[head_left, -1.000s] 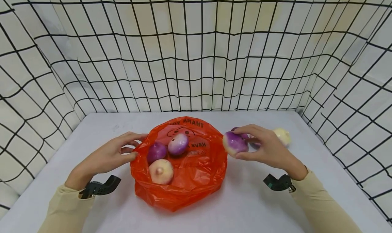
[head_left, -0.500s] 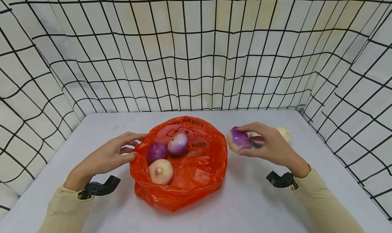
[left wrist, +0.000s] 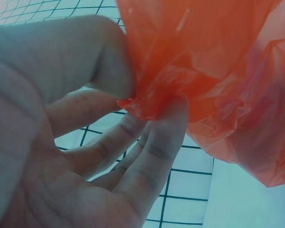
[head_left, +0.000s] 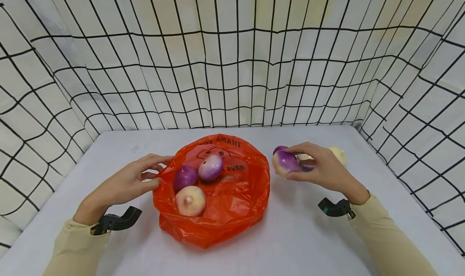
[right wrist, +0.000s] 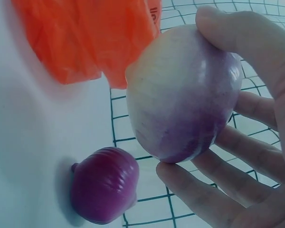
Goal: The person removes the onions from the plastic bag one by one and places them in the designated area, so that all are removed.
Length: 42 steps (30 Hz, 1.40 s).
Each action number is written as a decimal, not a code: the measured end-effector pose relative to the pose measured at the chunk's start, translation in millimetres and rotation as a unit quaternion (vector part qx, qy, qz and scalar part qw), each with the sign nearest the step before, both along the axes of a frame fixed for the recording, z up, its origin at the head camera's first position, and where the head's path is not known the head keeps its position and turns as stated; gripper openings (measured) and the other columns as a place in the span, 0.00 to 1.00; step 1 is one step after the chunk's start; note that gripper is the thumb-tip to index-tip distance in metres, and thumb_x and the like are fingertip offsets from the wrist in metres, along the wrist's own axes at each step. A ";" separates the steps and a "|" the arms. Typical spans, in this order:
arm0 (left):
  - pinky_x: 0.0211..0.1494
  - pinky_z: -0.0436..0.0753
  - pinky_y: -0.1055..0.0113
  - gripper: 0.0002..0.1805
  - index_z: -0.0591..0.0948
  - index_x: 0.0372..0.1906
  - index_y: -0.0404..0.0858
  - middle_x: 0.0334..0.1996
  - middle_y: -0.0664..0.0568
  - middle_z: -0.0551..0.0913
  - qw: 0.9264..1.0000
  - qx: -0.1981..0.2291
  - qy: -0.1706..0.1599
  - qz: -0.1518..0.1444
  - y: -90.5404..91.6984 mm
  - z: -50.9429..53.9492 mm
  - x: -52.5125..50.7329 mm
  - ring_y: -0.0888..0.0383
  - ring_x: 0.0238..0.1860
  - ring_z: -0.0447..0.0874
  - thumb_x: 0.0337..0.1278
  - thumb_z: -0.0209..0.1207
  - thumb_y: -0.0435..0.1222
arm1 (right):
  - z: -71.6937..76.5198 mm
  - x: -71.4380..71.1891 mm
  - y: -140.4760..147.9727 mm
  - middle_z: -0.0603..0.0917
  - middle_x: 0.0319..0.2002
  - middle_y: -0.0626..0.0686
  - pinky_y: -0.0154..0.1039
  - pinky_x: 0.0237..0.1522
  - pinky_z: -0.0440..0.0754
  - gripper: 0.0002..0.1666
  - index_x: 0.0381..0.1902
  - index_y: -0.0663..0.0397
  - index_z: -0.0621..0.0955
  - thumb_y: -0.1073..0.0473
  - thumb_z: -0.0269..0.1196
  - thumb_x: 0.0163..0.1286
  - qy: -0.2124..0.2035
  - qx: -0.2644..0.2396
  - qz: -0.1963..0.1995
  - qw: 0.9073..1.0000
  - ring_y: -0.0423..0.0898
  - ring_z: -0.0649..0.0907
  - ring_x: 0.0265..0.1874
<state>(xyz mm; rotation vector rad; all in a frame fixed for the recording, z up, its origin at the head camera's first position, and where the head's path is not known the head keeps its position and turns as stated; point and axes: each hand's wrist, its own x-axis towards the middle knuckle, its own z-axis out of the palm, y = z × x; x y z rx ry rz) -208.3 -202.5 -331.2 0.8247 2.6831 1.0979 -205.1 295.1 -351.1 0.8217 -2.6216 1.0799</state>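
Observation:
My left hand pinches the left rim of a red plastic bag between thumb and fingers; the left wrist view shows the bunched film there. Inside the open bag sit a purple onion, a purple-and-white onion and a cream onion. Just right of the bag, apart from it, my right hand grips another purple-and-white onion. The right wrist view shows the thumb and fingertips around this onion.
Behind the right hand lie a purple onion, partly hidden, and a cream onion. The purple one rests on the white table in the right wrist view. Black netting over white sheeting encloses the back and sides.
My right hand has moved slightly right and farther back, away from the bag, still holding the onion. The left hand stays at the bag's rim. The head view has tilted a little.

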 end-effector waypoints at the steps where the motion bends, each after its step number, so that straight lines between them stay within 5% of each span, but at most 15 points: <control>1: 0.54 0.88 0.70 0.30 0.73 0.73 0.41 0.63 0.45 0.79 1.000 0.000 0.002 0.000 0.1 -0.1 -0.4 0.45 0.59 0.81 0.67 0.61 0.31 | -0.7 -0.9 0.3 0.84 0.58 0.50 0.42 0.51 0.90 0.36 0.62 0.43 0.82 0.51 0.80 0.55 -0.002 0.002 0.000 1.000 0.48 0.85 0.56; 9: 0.54 0.87 0.73 0.29 0.73 0.73 0.40 0.63 0.45 0.79 1.000 0.005 0.007 -0.005 0.9 0.4 -1.6 0.46 0.59 0.81 0.67 0.60 0.30 | -10.4 -6.8 1.4 0.85 0.58 0.49 0.45 0.53 0.90 0.37 0.62 0.41 0.82 0.47 0.80 0.55 -0.015 0.027 -0.006 0.999 0.49 0.84 0.58; 19: 0.55 0.88 0.64 0.30 0.72 0.73 0.37 0.63 0.42 0.79 1.000 0.006 0.008 -0.019 2.0 0.0 -2.1 0.44 0.60 0.82 0.68 0.62 0.32 | -19.7 -2.4 3.2 0.86 0.54 0.45 0.50 0.55 0.89 0.37 0.61 0.41 0.83 0.39 0.79 0.54 -0.003 0.078 -0.035 0.996 0.44 0.84 0.53; 42: 0.52 0.87 0.74 0.29 0.72 0.73 0.38 0.64 0.42 0.78 1.000 0.011 -0.002 -0.002 -1.3 1.0 1.3 0.43 0.59 0.81 0.68 0.60 0.31 | -37.5 -5.2 6.4 0.83 0.54 0.48 0.42 0.53 0.90 0.39 0.61 0.47 0.83 0.42 0.80 0.53 -0.048 0.052 -0.003 0.997 0.46 0.86 0.54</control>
